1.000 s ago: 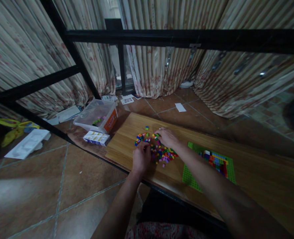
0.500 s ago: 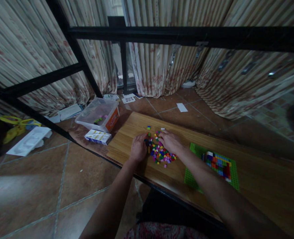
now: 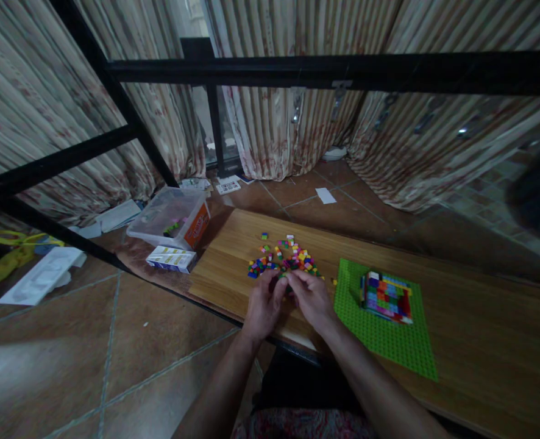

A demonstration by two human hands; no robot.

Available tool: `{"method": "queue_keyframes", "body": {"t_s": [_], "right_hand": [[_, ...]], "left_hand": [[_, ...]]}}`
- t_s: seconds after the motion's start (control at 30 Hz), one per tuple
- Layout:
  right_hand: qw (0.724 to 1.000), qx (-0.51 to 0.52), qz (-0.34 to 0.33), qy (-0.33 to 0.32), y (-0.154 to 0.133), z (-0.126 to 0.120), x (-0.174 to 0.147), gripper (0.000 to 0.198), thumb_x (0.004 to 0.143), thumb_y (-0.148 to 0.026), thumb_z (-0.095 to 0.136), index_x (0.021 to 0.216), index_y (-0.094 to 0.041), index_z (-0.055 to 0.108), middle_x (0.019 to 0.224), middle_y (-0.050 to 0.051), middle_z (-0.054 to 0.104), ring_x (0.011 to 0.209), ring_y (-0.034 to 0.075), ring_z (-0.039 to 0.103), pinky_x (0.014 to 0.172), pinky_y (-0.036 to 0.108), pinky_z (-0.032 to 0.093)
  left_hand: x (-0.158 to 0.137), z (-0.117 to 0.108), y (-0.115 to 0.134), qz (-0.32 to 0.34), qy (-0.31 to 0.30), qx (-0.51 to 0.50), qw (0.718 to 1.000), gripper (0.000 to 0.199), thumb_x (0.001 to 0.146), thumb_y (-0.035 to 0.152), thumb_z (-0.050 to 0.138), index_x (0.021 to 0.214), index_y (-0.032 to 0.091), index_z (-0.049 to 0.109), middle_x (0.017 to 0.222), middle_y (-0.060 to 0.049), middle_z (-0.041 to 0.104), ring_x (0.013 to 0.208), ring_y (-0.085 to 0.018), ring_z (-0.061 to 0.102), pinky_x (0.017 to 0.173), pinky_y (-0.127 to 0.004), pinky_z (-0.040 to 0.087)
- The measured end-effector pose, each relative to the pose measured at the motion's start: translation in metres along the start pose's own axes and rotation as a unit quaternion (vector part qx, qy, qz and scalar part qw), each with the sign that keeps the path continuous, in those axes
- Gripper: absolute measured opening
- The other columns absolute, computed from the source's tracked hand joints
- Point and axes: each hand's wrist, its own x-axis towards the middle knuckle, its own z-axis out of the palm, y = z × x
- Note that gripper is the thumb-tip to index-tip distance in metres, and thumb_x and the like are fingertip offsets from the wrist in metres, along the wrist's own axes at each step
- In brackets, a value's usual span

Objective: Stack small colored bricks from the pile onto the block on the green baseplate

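My left hand [image 3: 264,303] and my right hand [image 3: 312,299] meet at the near side of a loose pile of small coloured toy bricks [image 3: 304,259]. Thumbs and forefingers are pinched together at the tips. A bit of green shows between them, apparently a small toy brick, mostly hidden by the fingers. To the right of my right hand lies a green baseplate [image 3: 384,347]. A low block of multicoloured bricks [image 3: 386,297] stands on it, with a white one at its far left corner.
The wooden table [image 3: 224,256] bears the pile and baseplate. Left of it sit a clear plastic bin [image 3: 160,210] with an orange label and a small white-blue box [image 3: 171,259]. A black metal frame [image 3: 270,68] crosses before the curtains [image 3: 270,134].
Both hands have drawn back from the pile towards me and come together, fingertips pinched. My right forearm no longer covers the baseplate. Some bricks now lie more spread out to the left.
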Motion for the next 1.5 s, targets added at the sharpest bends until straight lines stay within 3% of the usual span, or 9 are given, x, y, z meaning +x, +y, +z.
{"method": "queue_keyframes", "body": {"t_s": [0.13,0.3,0.43,0.6,0.8,1.1,1.2,1.33,1.5], "right_hand": [[0.984,0.142,0.101,0.036,0.003,0.006,-0.038,0.035,0.076,-0.053,0.062,0.085,-0.02,0.069,0.061,-0.002,0.059,0.05,0.012,0.046,0.047,0.024,0.036],[0.976,0.166,0.133,0.045,0.007,-0.002,-0.059,0.033,0.073,-0.051,0.066,0.083,-0.021,0.069,0.059,-0.002,0.059,0.049,0.012,0.046,0.046,0.023,0.035],[0.97,0.198,0.138,0.032,0.005,-0.003,-0.07,0.03,0.07,-0.049,0.07,0.077,-0.02,0.068,0.067,-0.001,0.062,0.053,0.01,0.048,0.047,0.022,0.035],[0.957,0.237,0.151,0.069,0.001,0.004,-0.076,0.033,0.071,-0.052,0.068,0.073,-0.019,0.066,0.05,-0.006,0.048,0.042,0.007,0.036,0.04,0.02,0.027],[0.955,0.246,0.141,0.085,-0.002,0.011,-0.078,0.035,0.073,-0.053,0.066,0.073,-0.018,0.066,0.049,-0.005,0.051,0.041,0.008,0.042,0.039,0.021,0.032],[0.915,0.35,0.173,0.103,0.001,0.012,-0.069,0.038,0.067,-0.055,0.071,0.074,-0.018,0.064,0.047,-0.008,0.042,0.04,0.008,0.038,0.041,0.022,0.035],[0.943,0.272,0.143,0.124,0.007,0.001,-0.056,0.038,0.07,-0.055,0.068,0.076,-0.018,0.066,0.054,-0.004,0.053,0.045,0.009,0.042,0.044,0.023,0.036],[0.989,0.04,0.051,0.131,0.014,-0.02,-0.03,0.034,0.079,-0.051,0.058,0.075,-0.019,0.068,0.063,0.001,0.063,0.056,0.014,0.053,0.053,0.025,0.04],[0.976,-0.191,-0.015,0.107,0.019,-0.03,0.004,0.025,0.083,-0.04,0.054,0.085,-0.022,0.071,0.078,0.003,0.071,0.068,0.018,0.062,0.065,0.027,0.043]], "left_hand": [[-0.025,0.009,0.008,-0.105,-0.021,-0.145,0.984,0.03,0.083,0.047,0.057,0.085,0.017,0.057,0.071,0.0,0.062,0.063,-0.012,0.058,0.06,-0.022,0.046],[-0.042,0.014,0.017,-0.197,-0.067,-0.233,0.95,0.036,0.076,0.05,0.064,0.074,0.016,0.054,0.059,0.004,0.054,0.051,-0.007,0.048,0.05,-0.019,0.037],[-0.053,0.016,0.023,-0.187,-0.077,-0.231,0.952,0.036,0.074,0.049,0.066,0.071,0.015,0.055,0.055,0.006,0.048,0.048,-0.005,0.039,0.047,-0.018,0.032],[-0.059,0.015,0.032,-0.186,-0.072,-0.226,0.953,0.034,0.075,0.048,0.065,0.071,0.016,0.057,0.054,0.005,0.049,0.048,-0.006,0.04,0.047,-0.018,0.033],[-0.06,0.015,0.033,-0.175,-0.074,-0.247,0.95,0.03,0.076,0.044,0.065,0.07,0.016,0.056,0.055,0.003,0.053,0.051,-0.008,0.046,0.05,-0.019,0.038],[-0.054,0.02,0.023,-0.183,-0.075,-0.276,0.94,0.031,0.079,0.046,0.061,0.072,0.017,0.053,0.058,0.002,0.055,0.051,-0.009,0.05,0.053,-0.022,0.042],[-0.042,0.017,0.015,-0.15,-0.039,-0.194,0.969,0.03,0.082,0.045,0.057,0.072,0.017,0.052,0.055,0.004,0.051,0.05,-0.008,0.046,0.052,-0.02,0.039],[-0.02,0.005,0.003,-0.076,0.019,0.007,0.997,0.026,0.085,0.041,0.053,0.074,0.017,0.057,0.062,0.002,0.056,0.058,-0.01,0.052,0.058,-0.021,0.039],[0.005,0.0,-0.002,-0.037,0.039,0.19,0.98,0.018,0.087,0.032,0.05,0.079,0.018,0.058,0.072,0.0,0.061,0.065,-0.012,0.056,0.062,-0.022,0.038]]}}
